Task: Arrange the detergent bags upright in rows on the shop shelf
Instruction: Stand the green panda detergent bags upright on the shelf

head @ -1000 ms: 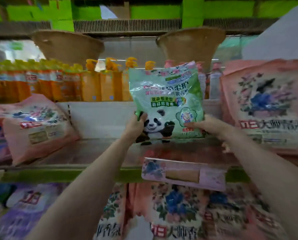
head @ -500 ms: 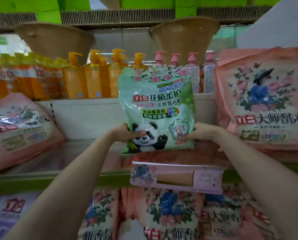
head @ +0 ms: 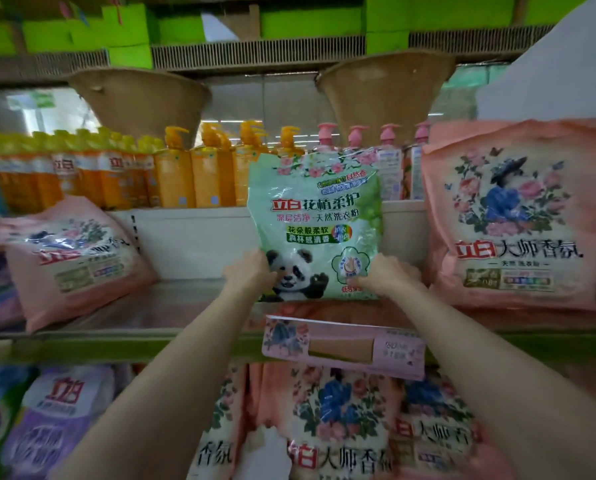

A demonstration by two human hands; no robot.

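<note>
The person's left hand and right hand are clamped on the two lower corners of a glossy pale-green plastic detergent bag printed with a panda. The bag stands upright with its base on or just above the worn shelf board, in the gap between a slumped pink floral detergent bag on the left and an upright pink floral bag on the right.

The likely trouble is a topple. The green bag is soft and held only at the bottom, so if both hands let go before its base settles flat, it may sag forward off the shelf edge or lean sideways. The pink bag on the left leans already, and a nudge from the forearm could push it lower.

Compared with a second ago, the green bag sits straighter and lower, close to the board, and the view has drawn nearer to the shelf.
</note>
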